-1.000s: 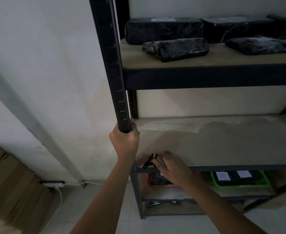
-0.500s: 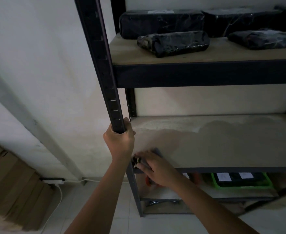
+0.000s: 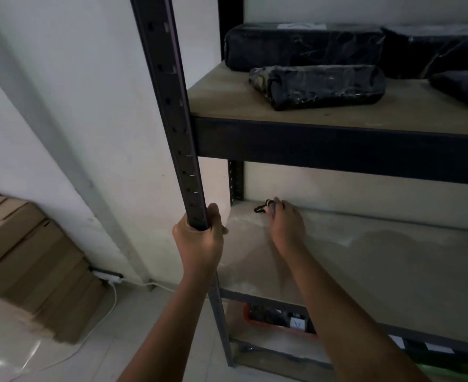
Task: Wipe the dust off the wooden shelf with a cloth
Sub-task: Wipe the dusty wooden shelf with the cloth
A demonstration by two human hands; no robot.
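Note:
The dusty wooden shelf [image 3: 379, 260] is the middle board of a black metal rack. Its left and front areas look darker than the pale dusty band along the back. My right hand [image 3: 286, 227] is at the shelf's back left corner and holds a small grey cloth [image 3: 272, 207] down on the board. The hand covers most of the cloth, and a black loop [image 3: 259, 208] sticks out to its left. My left hand [image 3: 199, 241] grips the rack's front left post [image 3: 172, 106] at shelf height.
The upper shelf [image 3: 227, 106] carries several black plastic-wrapped packages [image 3: 315, 86]. Below the middle shelf are an orange bin [image 3: 277, 321] and a green one at the lower right. Cardboard boxes [image 3: 20, 252] lie on the floor at left, beside a power strip [image 3: 107, 275] with a white cable.
My right hand has slid the cloth from the shelf's front left edge back to its rear left corner. My left hand keeps its grip on the post. The view has moved closer.

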